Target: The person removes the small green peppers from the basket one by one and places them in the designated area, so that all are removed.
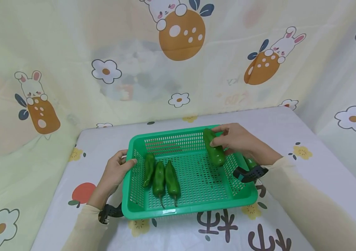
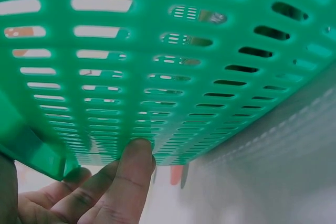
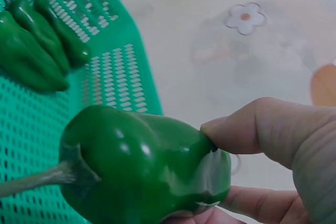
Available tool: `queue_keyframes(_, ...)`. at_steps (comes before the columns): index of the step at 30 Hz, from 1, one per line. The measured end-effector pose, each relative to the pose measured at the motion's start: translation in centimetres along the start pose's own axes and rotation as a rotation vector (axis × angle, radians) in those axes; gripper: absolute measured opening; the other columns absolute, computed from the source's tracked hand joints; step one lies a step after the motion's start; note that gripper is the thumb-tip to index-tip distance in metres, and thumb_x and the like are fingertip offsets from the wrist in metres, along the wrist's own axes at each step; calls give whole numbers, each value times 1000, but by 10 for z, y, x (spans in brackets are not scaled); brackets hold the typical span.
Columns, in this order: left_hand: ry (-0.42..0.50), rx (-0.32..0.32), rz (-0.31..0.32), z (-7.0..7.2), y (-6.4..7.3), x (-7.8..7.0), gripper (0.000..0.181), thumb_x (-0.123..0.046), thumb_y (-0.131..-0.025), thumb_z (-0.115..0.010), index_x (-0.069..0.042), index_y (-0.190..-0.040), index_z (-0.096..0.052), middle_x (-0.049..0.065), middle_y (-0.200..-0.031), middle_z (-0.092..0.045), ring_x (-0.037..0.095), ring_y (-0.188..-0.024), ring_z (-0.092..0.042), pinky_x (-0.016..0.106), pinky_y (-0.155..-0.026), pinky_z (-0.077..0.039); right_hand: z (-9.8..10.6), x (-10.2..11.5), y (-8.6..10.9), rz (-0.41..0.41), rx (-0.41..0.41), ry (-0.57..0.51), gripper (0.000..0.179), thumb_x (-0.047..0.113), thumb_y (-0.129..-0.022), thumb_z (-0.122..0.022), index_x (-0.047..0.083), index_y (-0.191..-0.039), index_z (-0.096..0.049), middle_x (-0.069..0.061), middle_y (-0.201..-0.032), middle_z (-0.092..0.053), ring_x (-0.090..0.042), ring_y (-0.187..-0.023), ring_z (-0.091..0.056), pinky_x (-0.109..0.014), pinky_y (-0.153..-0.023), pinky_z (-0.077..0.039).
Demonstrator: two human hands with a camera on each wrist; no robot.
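Observation:
A green plastic basket (image 1: 190, 211) with slotted walls stands on the table. My left hand (image 1: 115, 172) grips its left rim, thumb over the edge; in the left wrist view the fingers (image 2: 134, 179) press against the outer wall. Three green peppers lie side by side in the left part: a left one (image 1: 148, 170), a middle one (image 1: 159, 179) and a right one (image 1: 172, 180). Over the right end, my right hand (image 1: 237, 140) pinches a larger, glossy green pepper (image 3: 139, 166) between thumb and fingers, its stem pointing away from the palm.
Outside the basket's right wall another green pepper (image 1: 250, 162) shows, mostly hidden by the right wrist and its black strap (image 1: 249, 174). A patterned white cloth (image 1: 291, 132) covers the table. Behind it hangs a printed curtain (image 1: 140, 111).

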State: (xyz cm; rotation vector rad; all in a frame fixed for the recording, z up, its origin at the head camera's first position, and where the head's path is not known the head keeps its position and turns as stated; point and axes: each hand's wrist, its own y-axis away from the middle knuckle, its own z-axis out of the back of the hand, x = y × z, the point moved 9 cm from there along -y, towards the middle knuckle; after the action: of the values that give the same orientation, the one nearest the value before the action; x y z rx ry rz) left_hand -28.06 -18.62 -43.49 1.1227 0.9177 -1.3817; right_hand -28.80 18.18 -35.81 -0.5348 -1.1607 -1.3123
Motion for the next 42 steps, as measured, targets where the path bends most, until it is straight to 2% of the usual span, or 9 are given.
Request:
queue_keyframes(9,8,1,1,1,1,1,47,-14,-103,-62,3,-144,-48,31,-119,-68,29,-82,-78,38,-67,-67,39,-3,10,33,-77,69,68,20,-98,-69,-3,-155,-42,-24,-127,-56,-30,-100,-65,-43,-81,-66)
queue_keyframes(19,14,-2,7,2,2,3,45,-14,-103,-62,2,-143,-49,30,-118,-69,28,-81,-78,38,-68,-67,72,-21,14,-1,-133,111,67,22,-100,-65,-4,-156,-40,-28,-137,-52,-34,-104,-65,-46,-88,-65)
queue_keyframes(26,6,-5,10,2,1,3,46,-14,-103,-62,2,-144,-48,30,-118,-69,28,-81,-78,39,-67,-67,83,-33,12,-17,-145,86,65,21,-100,-65,-6,-155,-40,-29,-138,-56,-24,-96,-68,-39,-83,-66)
queue_keyframes(34,9,1,0,1,1,0,47,-13,-103,-62,3,-145,-47,31,-117,-68,29,-81,-78,39,-67,-67,93,-48,9,-40,-171,104,62,23,-102,-63,-7,-152,-43,-27,-131,-61,-25,-94,-68,-37,-81,-66)
queue_keyframes(42,5,6,1,1,0,0,47,-15,-103,-62,2,-144,-47,30,-117,-69,29,-82,-78,39,-68,-67,101,-64,4,-69,-187,117,62,25,-102,-62,-8,-151,-43,-29,-131,-59,-24,-94,-68,-35,-81,-66)
